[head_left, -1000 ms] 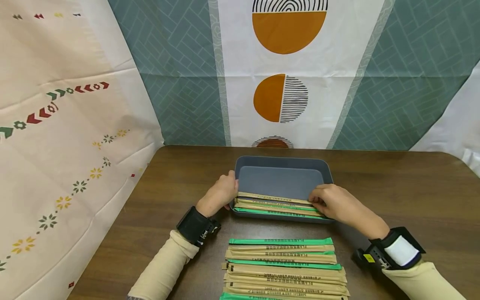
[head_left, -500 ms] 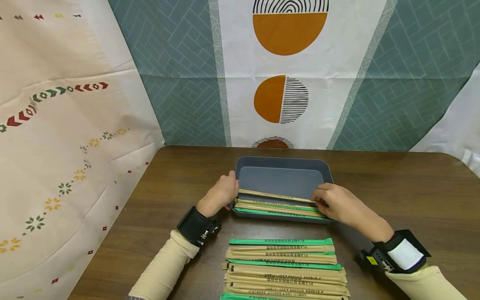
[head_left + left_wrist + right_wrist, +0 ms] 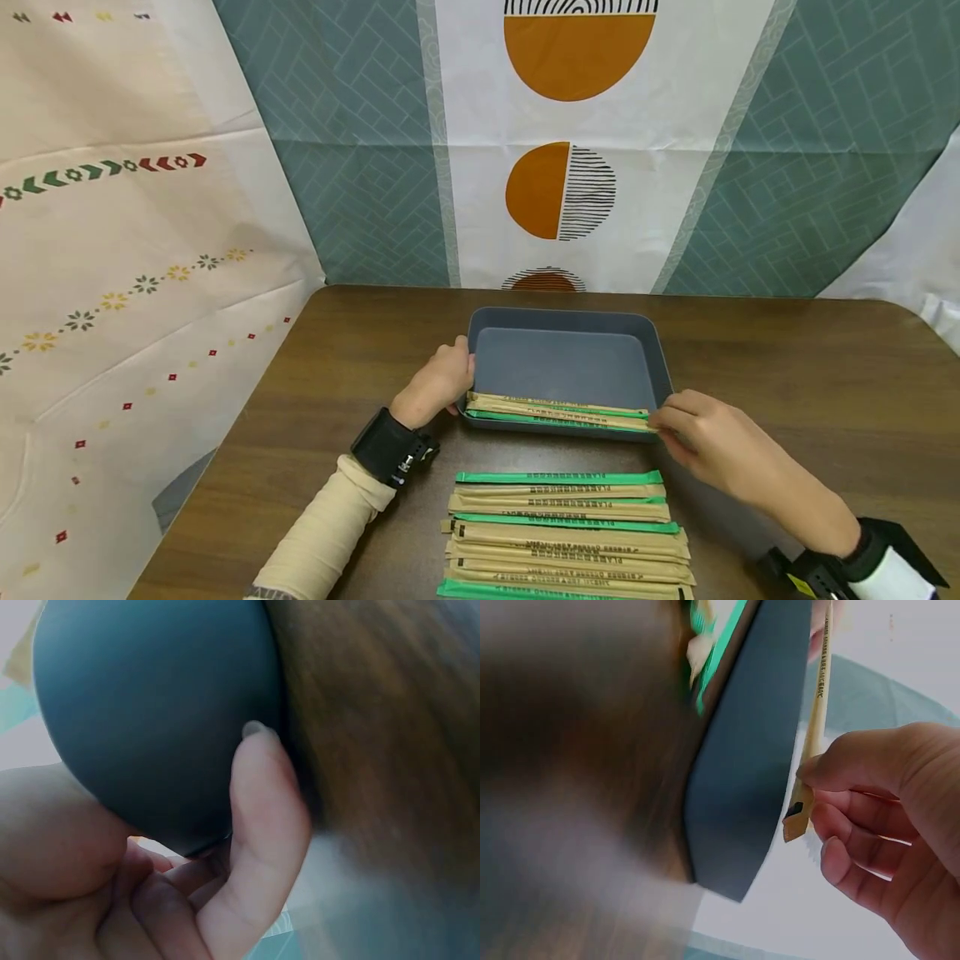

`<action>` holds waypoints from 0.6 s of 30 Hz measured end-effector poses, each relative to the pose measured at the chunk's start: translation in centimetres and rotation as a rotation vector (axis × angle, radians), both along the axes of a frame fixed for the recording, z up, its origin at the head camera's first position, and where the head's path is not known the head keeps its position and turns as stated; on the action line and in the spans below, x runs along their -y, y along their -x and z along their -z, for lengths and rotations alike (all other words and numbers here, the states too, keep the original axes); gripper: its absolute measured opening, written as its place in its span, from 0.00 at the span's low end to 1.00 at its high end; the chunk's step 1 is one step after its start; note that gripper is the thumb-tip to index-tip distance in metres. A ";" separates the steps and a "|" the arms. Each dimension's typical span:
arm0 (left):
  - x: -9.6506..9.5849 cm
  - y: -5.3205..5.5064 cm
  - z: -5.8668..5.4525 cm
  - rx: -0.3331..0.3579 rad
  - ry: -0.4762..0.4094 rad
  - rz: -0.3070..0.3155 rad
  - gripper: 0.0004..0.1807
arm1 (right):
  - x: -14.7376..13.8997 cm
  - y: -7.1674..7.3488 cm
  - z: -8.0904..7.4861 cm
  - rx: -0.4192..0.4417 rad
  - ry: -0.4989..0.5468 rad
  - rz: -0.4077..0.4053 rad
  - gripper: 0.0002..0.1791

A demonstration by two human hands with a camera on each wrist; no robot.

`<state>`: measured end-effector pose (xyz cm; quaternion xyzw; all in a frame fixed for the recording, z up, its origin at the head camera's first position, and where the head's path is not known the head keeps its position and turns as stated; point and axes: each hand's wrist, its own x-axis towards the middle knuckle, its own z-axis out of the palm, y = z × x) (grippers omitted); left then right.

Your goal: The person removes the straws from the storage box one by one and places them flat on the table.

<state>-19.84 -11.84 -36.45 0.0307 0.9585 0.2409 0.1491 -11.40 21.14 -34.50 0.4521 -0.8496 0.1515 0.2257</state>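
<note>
A dark grey rectangular tray (image 3: 562, 350) sits on the wooden table. Along its near side lie several tan and green paper-wrapped straws (image 3: 555, 410), side by side. My left hand (image 3: 437, 379) grips the tray's left wall, thumb on one side and fingers on the other, as the left wrist view shows. At the tray's right end, my right hand (image 3: 708, 442) pinches the end of a straw. In the right wrist view this tan wrapped straw (image 3: 817, 724) is between thumb and fingertips, beside the tray's rim; its far end is out of that view.
In front of the tray, several more wrapped straws (image 3: 566, 537), tan and green, lie in a stack of rows on the table (image 3: 300, 467). Patterned cloths (image 3: 360, 167) hang behind and to the left. Both wrists wear black camera straps.
My right hand has moved right and nearer, to the tray's right end. The tan straw that was lifted slantwise inside the tray now lies close to the others. My left hand stays put.
</note>
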 end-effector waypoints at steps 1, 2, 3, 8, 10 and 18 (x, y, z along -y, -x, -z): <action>0.1 0.0 0.0 0.000 0.000 0.002 0.23 | 0.1 -0.5 0.0 -0.007 0.005 -0.008 0.10; 0.1 0.0 0.1 0.001 -0.002 0.004 0.23 | 0.2 -1.0 0.0 -0.013 0.013 -0.017 0.16; 0.1 0.0 0.1 0.000 -0.002 0.005 0.23 | 0.4 -1.5 0.1 -0.016 0.022 -0.024 0.22; 0.3 0.2 0.3 -0.015 -0.003 0.018 0.22 | 1.1 -3.8 0.7 -0.016 0.062 -0.045 0.26; 0.3 0.3 0.4 -0.019 -0.001 0.018 0.22 | 1.4 -4.6 1.1 -0.014 0.067 -0.052 0.25; 0.4 0.4 0.6 -0.024 0.004 0.023 0.22 | 2.3 -6.6 2.9 0.045 0.047 -0.057 0.23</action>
